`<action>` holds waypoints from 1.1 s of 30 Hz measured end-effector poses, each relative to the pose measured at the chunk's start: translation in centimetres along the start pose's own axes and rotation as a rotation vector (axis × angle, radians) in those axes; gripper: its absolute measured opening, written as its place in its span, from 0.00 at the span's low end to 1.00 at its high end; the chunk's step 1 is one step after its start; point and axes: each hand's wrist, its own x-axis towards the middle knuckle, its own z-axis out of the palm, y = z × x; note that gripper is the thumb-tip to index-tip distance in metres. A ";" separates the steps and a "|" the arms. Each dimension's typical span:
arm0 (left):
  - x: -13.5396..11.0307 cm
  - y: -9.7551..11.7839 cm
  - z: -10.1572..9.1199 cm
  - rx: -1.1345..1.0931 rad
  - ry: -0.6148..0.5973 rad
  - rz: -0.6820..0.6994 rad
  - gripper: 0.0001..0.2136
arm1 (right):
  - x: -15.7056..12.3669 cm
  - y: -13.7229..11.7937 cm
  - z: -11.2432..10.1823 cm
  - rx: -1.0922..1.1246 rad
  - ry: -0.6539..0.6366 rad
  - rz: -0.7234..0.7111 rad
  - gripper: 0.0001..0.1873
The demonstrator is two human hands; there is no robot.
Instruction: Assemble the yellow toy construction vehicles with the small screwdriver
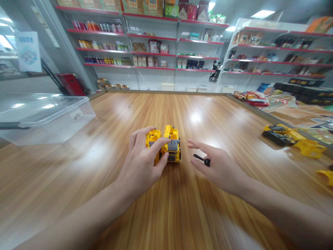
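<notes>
My left hand (145,152) is closed around a yellow toy truck (171,147) with grey and black parts, on the table in front of me. Its fingers and thumb cover much of the truck's left side. To the right of the truck, a short gap away, is my right hand (218,166). Between its thumb and fingers sits a small black tool (199,158) with a thin shaft and a rounded end; its exact kind does not show. The shaft points left, towards the truck.
On the wooden table (166,107), a clear plastic box (59,121) stands at left and a tiny metallic piece (129,106) lies far left of centre. Yellow and black toy parts (281,133) lie at right, near packaged goods (252,97). Stocked shelves (151,52) stand behind.
</notes>
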 end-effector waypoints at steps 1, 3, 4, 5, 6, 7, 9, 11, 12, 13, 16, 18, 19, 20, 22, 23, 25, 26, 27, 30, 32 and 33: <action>0.0 0.0 -0.1 0.007 0.000 0.002 0.15 | 0.0 0.1 0.0 -0.007 0.006 0.004 0.27; 0.0 0.4 -0.6 0.014 0.018 0.006 0.16 | 0.0 0.2 0.0 -0.024 0.012 0.011 0.25; 0.0 0.7 -1.1 0.008 0.041 0.016 0.16 | 0.0 0.2 0.0 -0.033 0.016 0.015 0.24; 0.0 1.2 -1.6 -0.008 0.069 0.029 0.16 | 0.0 0.1 0.0 -0.042 0.018 0.021 0.23; -0.1 1.6 -2.2 -0.033 0.099 0.050 0.15 | 0.0 0.1 -0.1 -0.049 0.020 0.028 0.22; -0.2 2.1 -2.7 -0.079 0.108 0.084 0.13 | 0.0 0.0 -0.1 -0.054 0.021 0.032 0.21; -0.6 2.9 -3.4 -0.178 -0.020 0.173 0.07 | 0.0 -0.1 -0.1 -0.057 0.016 0.034 0.19; -1.0 3.2 -3.3 -0.147 -0.277 0.159 0.10 | -0.1 -0.1 -0.1 -0.053 -0.002 0.026 0.19; -1.3 3.2 -3.0 -0.075 -0.413 0.099 0.14 | -0.1 0.0 0.0 -0.049 -0.016 0.021 0.19; -1.5 3.1 -2.6 0.024 -0.523 0.023 0.18 | -0.2 0.2 0.2 -0.046 -0.031 0.021 0.20; -2.0 2.4 -1.4 0.225 -0.749 -0.110 0.23 | -0.3 1.1 1.1 -0.039 -0.055 0.039 0.23; -2.1 1.8 -1.0 0.271 -0.771 -0.140 0.25 | -0.1 1.7 2.0 -0.027 -0.048 0.038 0.26; -2.0 1.6 -1.0 0.285 -0.763 -0.146 0.25 | 0.1 1.9 2.5 -0.018 -0.044 0.025 0.28; -1.9 1.3 -0.9 0.297 -0.751 -0.152 0.25 | 0.4 2.0 2.9 -0.009 -0.047 0.008 0.29; -1.6 0.7 -0.8 0.312 -0.726 -0.157 0.25 | 1.2 1.9 3.7 -0.024 -0.062 -0.004 0.29; -1.4 0.4 -0.7 0.311 -0.710 -0.158 0.24 | 1.7 1.8 4.1 -0.051 -0.060 0.006 0.27; -0.9 -0.4 -0.3 0.295 -0.678 -0.159 0.24 | 2.6 1.5 4.6 -0.101 -0.051 0.023 0.25; -0.7 -0.8 -0.1 0.288 -0.671 -0.167 0.23 | 3.1 1.4 4.8 -0.117 -0.044 0.026 0.25; -0.4 -1.3 0.2 0.284 -0.667 -0.180 0.23 | 3.5 1.3 5.0 -0.126 -0.040 0.024 0.24; 0.2 -3.1 1.0 0.251 -0.651 -0.213 0.23 | 4.7 1.3 5.5 -0.147 -0.030 0.019 0.24; 0.5 -4.5 1.2 0.234 -0.636 -0.257 0.23 | 5.6 1.3 6.0 -0.161 -0.022 0.022 0.24; 0.6 -5.2 1.2 0.236 -0.620 -0.289 0.24 | 6.1 1.4 6.2 -0.168 -0.017 0.025 0.24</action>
